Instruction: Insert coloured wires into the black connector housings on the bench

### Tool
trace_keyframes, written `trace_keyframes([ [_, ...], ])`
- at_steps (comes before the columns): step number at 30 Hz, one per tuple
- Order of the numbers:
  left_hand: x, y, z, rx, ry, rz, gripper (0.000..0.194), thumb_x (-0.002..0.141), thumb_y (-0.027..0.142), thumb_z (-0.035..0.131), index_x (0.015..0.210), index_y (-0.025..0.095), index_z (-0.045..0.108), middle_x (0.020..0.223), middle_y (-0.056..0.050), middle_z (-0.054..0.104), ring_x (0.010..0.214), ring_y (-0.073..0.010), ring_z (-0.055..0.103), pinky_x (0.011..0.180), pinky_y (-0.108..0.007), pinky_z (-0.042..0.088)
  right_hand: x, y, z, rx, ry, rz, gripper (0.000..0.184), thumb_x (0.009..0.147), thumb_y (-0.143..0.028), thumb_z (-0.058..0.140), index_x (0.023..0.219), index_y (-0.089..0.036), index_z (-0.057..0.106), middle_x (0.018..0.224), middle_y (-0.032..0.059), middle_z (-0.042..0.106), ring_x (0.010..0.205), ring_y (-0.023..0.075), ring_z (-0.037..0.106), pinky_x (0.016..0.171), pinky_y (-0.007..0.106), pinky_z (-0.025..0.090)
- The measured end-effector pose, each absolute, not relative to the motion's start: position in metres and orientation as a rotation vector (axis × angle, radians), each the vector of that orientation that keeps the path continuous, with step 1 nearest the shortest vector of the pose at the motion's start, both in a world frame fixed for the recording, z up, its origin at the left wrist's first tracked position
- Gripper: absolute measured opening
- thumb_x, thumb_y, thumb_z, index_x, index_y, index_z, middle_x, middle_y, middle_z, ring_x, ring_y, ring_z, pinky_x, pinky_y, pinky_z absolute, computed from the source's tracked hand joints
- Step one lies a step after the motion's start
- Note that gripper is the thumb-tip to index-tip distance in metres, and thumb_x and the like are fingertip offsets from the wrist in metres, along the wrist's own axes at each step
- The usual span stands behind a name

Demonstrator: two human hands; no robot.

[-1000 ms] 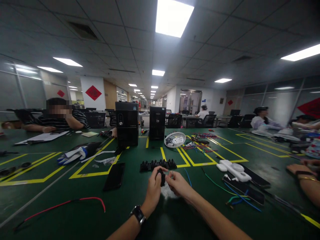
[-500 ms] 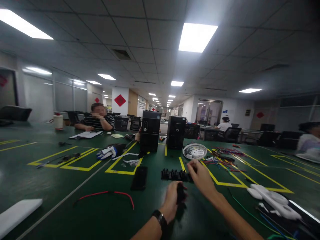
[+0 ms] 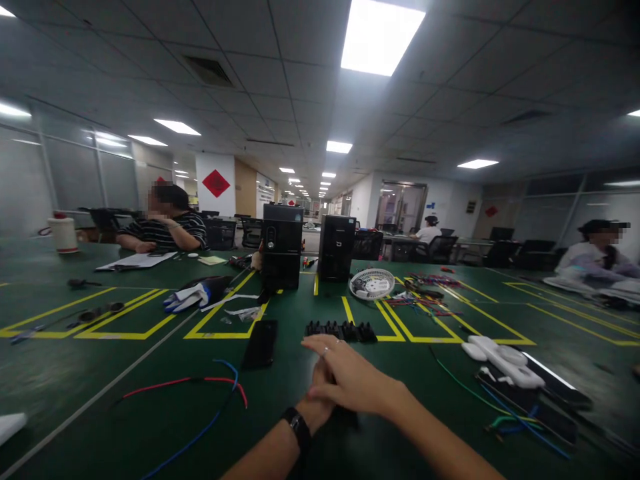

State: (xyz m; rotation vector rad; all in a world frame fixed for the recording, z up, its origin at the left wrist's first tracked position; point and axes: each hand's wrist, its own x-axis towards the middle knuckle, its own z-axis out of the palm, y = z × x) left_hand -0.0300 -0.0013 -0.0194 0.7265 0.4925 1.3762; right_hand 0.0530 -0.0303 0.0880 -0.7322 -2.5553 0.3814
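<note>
My left hand (image 3: 319, 390), with a black watch at its wrist, is raised over the green table, fingers curled and mostly hidden. Across it lies my right hand (image 3: 353, 373), fingers stretched out to the left and a ring on one of them. What the left hand holds is covered. Just beyond them stands a row of small black parts (image 3: 343, 331) with upright prongs. A black phone (image 3: 260, 344) lies left of the hands. Nearer to me on the left, a blue wire (image 3: 220, 410) crosses a red wire (image 3: 165, 385).
Two black computer cases (image 3: 281, 247) stand beyond the parts, beside a white round basket (image 3: 372, 285) and loose coloured wires (image 3: 425, 300). A glove (image 3: 193, 297) lies left. White devices (image 3: 503, 361) and cables are at right. A person in a striped shirt (image 3: 163, 230) sits across the table.
My right hand has come from beside the black row onto my left hand, covering the black piece seen there. A blue wire now shows over the red one. The view has turned right.
</note>
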Motion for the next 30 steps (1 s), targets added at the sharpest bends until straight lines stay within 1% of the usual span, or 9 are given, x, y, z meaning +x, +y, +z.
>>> trace_keyframes([
  [4,-0.011,0.007,-0.025,0.576,0.596,1.26,0.016,0.086,0.03,0.048,0.094,0.019,0.058,0.087,-0.008,0.062,0.088,-0.0233,0.063,0.07,-0.032,0.053,0.106,-0.018,0.071,-0.773,-2.616,0.446,0.061,0.074,-0.025,0.073,0.129,-0.021,0.049,0.128,0.0106,0.052,0.123,0.0247,0.043,0.105,0.038,0.033],
  [8,0.003,0.002,-0.021,0.554,0.606,1.197,0.024,0.084,0.034,0.054,0.104,0.02,0.054,0.096,-0.008,0.063,0.085,-0.0218,0.065,0.062,-0.03,0.053,0.125,-0.01,0.06,-0.84,-2.496,0.434,0.061,0.069,-0.023,0.076,0.126,-0.022,0.052,0.128,0.0094,0.05,0.119,0.0233,0.046,0.101,0.035,0.036],
  [14,-0.012,0.005,-0.006,0.798,0.68,1.091,0.042,0.083,0.033,0.055,0.12,0.02,0.041,0.098,-0.013,0.067,0.071,-0.0201,0.067,0.071,-0.037,0.051,0.174,0.029,0.042,-1.035,-2.347,0.393,0.055,0.067,-0.024,0.075,0.119,-0.021,0.056,0.113,0.0074,0.059,0.105,0.0231,0.055,0.092,0.034,0.041],
  [16,-0.026,0.015,0.002,1.0,0.841,1.182,0.046,0.079,0.03,0.059,0.121,0.02,0.042,0.098,-0.013,0.067,0.077,-0.0216,0.065,0.076,-0.038,0.049,0.198,0.054,0.036,-1.154,-2.253,0.338,0.056,0.066,-0.024,0.076,0.118,-0.017,0.057,0.115,0.0098,0.059,0.108,0.0247,0.054,0.094,0.036,0.04],
  [19,-0.054,0.042,0.011,1.359,1.105,1.434,0.036,0.075,0.026,0.06,0.111,0.02,0.054,0.106,-0.011,0.063,0.1,-0.0239,0.058,0.091,-0.038,0.041,0.226,0.092,0.028,-1.356,-2.184,0.304,0.06,0.063,-0.016,0.075,0.12,-0.012,0.055,0.118,0.0146,0.059,0.111,0.0272,0.053,0.097,0.038,0.038],
  [21,-0.073,0.064,0.012,1.539,1.344,1.481,0.032,0.075,0.025,0.056,0.107,0.02,0.056,0.114,-0.012,0.058,0.112,-0.0261,0.051,0.099,-0.039,0.033,0.232,0.112,0.022,-1.412,-2.186,0.331,0.064,0.061,-0.011,0.075,0.122,-0.011,0.054,0.119,0.016,0.059,0.112,0.0278,0.053,0.097,0.038,0.038],
  [25,-0.097,0.096,0.0,1.754,1.742,1.158,0.039,0.074,0.019,0.05,0.112,0.014,0.051,0.12,-0.018,0.054,0.119,-0.0309,0.045,0.101,-0.043,0.029,0.227,0.132,0.015,-1.353,-2.241,0.398,0.071,0.059,-0.012,0.077,0.125,-0.015,0.053,0.119,0.0138,0.06,0.11,0.0253,0.056,0.095,0.034,0.041],
  [28,-0.1,0.104,-0.011,1.811,1.725,1.055,0.04,0.071,0.016,0.05,0.111,0.011,0.053,0.117,-0.021,0.056,0.115,-0.0329,0.049,0.099,-0.043,0.031,0.228,0.129,0.019,-1.309,-2.288,0.33,0.075,0.058,-0.018,0.079,0.128,-0.015,0.05,0.126,0.0153,0.054,0.117,0.0264,0.05,0.099,0.035,0.038],
  [30,-0.096,0.106,-0.015,1.846,1.704,1.017,0.042,0.071,0.015,0.05,0.112,0.011,0.053,0.119,-0.022,0.055,0.113,-0.033,0.05,0.098,-0.043,0.032,0.24,0.116,0.029,-1.329,-2.267,0.197,0.067,0.065,-0.021,0.075,0.127,-0.014,0.05,0.128,0.0165,0.051,0.12,0.0271,0.046,0.102,0.038,0.035],
])
